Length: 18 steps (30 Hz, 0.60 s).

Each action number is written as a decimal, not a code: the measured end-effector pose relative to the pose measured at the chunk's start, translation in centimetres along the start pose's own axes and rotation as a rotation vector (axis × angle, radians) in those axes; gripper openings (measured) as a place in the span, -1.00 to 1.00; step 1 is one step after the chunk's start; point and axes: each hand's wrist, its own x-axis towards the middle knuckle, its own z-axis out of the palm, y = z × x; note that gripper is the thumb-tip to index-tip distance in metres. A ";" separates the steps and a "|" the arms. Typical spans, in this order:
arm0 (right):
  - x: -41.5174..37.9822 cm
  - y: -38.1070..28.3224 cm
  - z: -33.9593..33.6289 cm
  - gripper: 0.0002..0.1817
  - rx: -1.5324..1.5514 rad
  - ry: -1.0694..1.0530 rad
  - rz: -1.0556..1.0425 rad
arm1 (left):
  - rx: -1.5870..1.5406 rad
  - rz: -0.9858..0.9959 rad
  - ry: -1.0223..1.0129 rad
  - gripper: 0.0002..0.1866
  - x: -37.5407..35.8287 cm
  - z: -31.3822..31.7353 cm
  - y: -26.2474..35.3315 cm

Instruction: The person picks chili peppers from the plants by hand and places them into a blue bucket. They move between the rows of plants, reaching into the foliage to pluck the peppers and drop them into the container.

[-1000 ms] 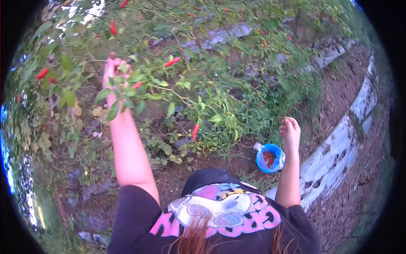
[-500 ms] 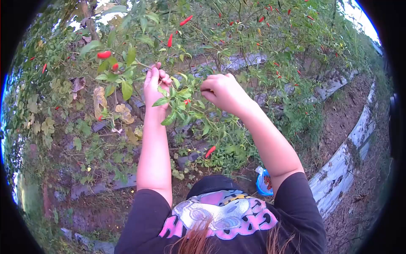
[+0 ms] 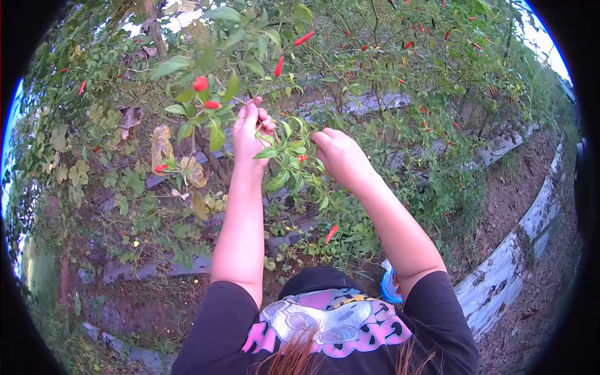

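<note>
Centre-left, my left hand [image 3: 253, 134] is closed round a thin stem of the chili plant [image 3: 289, 164]. Its leaves hang below and to the right of the fingers. A red chili [image 3: 302, 158] shows among these leaves, between my hands. My right hand [image 3: 337, 155] is at the right edge of this leafy branch, fingers curled together; what they hold, if anything, is too small to tell. Two red chilies [image 3: 200, 84] hang left of my left hand, and another red chili [image 3: 279, 66] hangs above it. One more chili [image 3: 332, 234] hangs lower down, below my right hand.
A blue container [image 3: 390, 286] with red contents stands on the ground by my right upper arm, partly hidden. Plastic mulch strips [image 3: 494, 281] run along the soil at the right. Dense chili plants with red fruit fill the area ahead; dried leaves [image 3: 192, 172] hang at the left.
The view has shifted, so the plants appear farther right and lower. My right hand has come closer to my left hand and the leafy branch. My left hand keeps its hold on the stem.
</note>
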 end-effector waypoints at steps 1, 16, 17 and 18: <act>0.0 -0.1 -0.2 -0.87 0.001 0.007 -0.004 | 0.013 0.009 -0.001 -0.81 0.1 0.1 -0.2; -1.0 0.1 -1.5 -0.76 -0.029 -0.004 -0.025 | 0.107 0.032 0.080 -0.80 -0.1 1.0 0.2; -1.2 0.8 -1.3 -0.76 0.041 0.075 -0.018 | 0.096 0.044 0.078 -0.80 0.2 0.8 0.4; -0.9 0.6 -1.7 -0.77 0.111 0.154 -0.012 | 0.083 0.057 0.076 -0.81 0.4 0.7 0.6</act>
